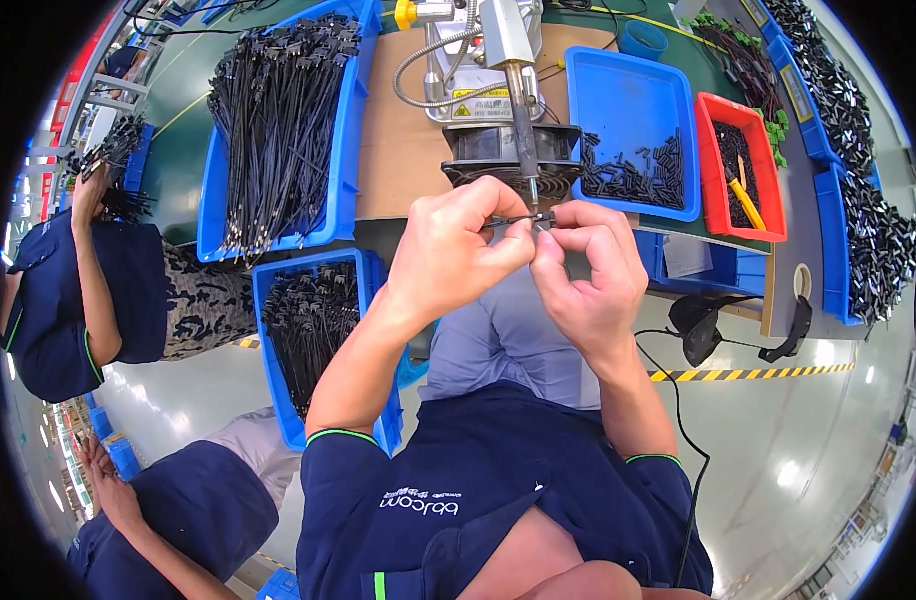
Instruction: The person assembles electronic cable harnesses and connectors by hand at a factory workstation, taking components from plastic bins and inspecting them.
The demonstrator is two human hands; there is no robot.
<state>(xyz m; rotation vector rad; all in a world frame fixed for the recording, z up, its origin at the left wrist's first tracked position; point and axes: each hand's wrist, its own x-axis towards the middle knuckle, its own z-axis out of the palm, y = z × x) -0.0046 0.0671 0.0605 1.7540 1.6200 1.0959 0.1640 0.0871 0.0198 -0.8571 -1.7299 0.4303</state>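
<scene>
In the middle, both my hands are close together just under the tip of a soldering iron [525, 125] that hangs from a stand. My left hand [456, 245] pinches a thin black cable [506, 221] between thumb and fingers. My right hand [596, 268] pinches a small black connector [545, 216] at the cable's end. The iron's tip comes down right above this joint; whether it touches cannot be made out. Behind my fingers stands a black fan [498, 145].
Blue bins [346, 170] [371, 300] of black cables stand to the left. At right are a blue tray [628, 95] with short black tubes and a red bin [775, 215] with a yellow-handled tool [746, 203]. Two co-workers [73, 290] [178, 520] sit at left.
</scene>
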